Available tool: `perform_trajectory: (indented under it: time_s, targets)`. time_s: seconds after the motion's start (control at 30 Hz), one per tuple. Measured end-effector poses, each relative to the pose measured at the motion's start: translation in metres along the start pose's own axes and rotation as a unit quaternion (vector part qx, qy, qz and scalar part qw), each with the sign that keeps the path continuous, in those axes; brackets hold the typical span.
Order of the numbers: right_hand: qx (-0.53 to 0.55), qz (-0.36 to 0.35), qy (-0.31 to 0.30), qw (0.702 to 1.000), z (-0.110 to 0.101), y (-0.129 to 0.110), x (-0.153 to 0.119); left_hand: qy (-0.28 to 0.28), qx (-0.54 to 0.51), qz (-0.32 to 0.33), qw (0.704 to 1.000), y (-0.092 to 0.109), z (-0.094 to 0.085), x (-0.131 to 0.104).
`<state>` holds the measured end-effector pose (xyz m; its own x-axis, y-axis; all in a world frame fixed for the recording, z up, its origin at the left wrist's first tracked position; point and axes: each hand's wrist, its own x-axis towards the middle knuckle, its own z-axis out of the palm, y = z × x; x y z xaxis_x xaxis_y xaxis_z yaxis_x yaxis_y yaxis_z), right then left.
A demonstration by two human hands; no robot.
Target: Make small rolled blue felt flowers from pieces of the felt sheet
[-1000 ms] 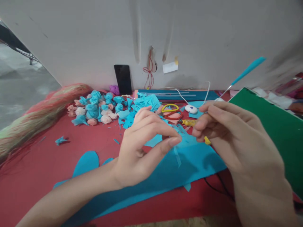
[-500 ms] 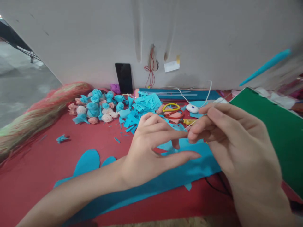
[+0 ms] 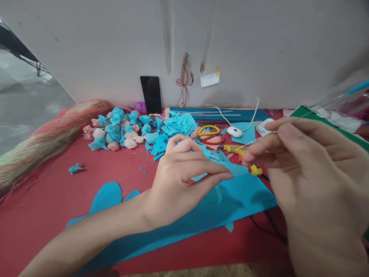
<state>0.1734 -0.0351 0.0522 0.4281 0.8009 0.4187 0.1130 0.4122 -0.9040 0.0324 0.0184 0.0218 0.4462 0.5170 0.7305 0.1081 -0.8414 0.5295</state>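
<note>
My left hand (image 3: pixel 184 177) hovers over a sheet of blue crepe-like material (image 3: pixel 242 196), thumb and index finger pressed together with nothing visible between them. Below those fingers a small pale strip (image 3: pixel 219 194) shows against the blue. My right hand (image 3: pixel 311 169) pinches a thin pale wire (image 3: pixel 245 146) between thumb and fingers. One bare end of the wire points left; the other runs up to the right, where a blue piece (image 3: pixel 357 87) shows at the frame edge. Beneath the right hand lies a yellow glue gun (image 3: pixel 232 149), partly hidden.
Blue and pink fabric roses (image 3: pixel 115 132) are heaped at the back left, beside blue scraps (image 3: pixel 178 125). Behind are scissors (image 3: pixel 209 130), a white corded device (image 3: pixel 235 132) and a phone (image 3: pixel 151 94) against the grey wall. A green board (image 3: pixel 305 112) is at right.
My right hand has moved right with the wire, away from my left hand. The thumb and index finger of my left hand have closed together. The blue piece swung toward the right edge.
</note>
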Motion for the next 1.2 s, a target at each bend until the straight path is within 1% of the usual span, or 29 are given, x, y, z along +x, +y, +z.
perform_trajectory:
  time_s: [0.1,0.23,0.37,0.43,0.53,0.77,0.9,0.97,1.03,1.13,1.2]
  targets:
    - [0.024,-0.002,-0.029,0.999,-0.007,0.002,0.003,0.007,-0.011,-0.002,1.0,0.0,0.0,0.0]
    - [0.065,0.024,-0.05,0.996,-0.011,0.008,0.009,0.009,-0.005,-0.007,1.0,0.003,-0.002,0.001]
    - [0.144,0.05,-0.087,0.984,-0.012,0.014,0.016,0.025,-0.006,0.002,1.0,0.006,-0.005,0.003]
    - [0.184,0.079,-0.1,0.975,-0.013,0.015,0.018,0.022,-0.011,0.003,1.0,0.007,-0.006,0.003]
    - [0.228,0.118,-0.102,0.961,-0.013,0.014,0.021,0.019,-0.016,0.005,1.0,0.006,-0.007,0.002]
    - [0.283,0.197,-0.098,0.933,-0.01,0.009,0.025,0.005,-0.041,-0.008,0.999,-0.001,-0.006,0.002]
    - [0.3,0.217,-0.108,0.923,-0.01,0.009,0.026,0.003,-0.04,-0.012,0.999,-0.007,-0.002,0.002]
    - [0.302,0.215,-0.113,0.922,-0.009,0.011,0.024,0.002,-0.06,-0.036,0.998,-0.009,0.001,0.002]
    - [0.298,0.214,-0.121,0.922,-0.009,0.013,0.022,-0.008,-0.102,-0.078,0.992,-0.009,0.004,0.002]
    - [0.289,0.213,-0.141,0.922,-0.007,0.018,0.018,-0.024,-0.192,-0.144,0.97,-0.008,0.008,0.0]
    - [0.286,0.214,-0.155,0.921,-0.005,0.02,0.016,-0.023,-0.235,-0.167,0.957,-0.006,0.009,-0.001]
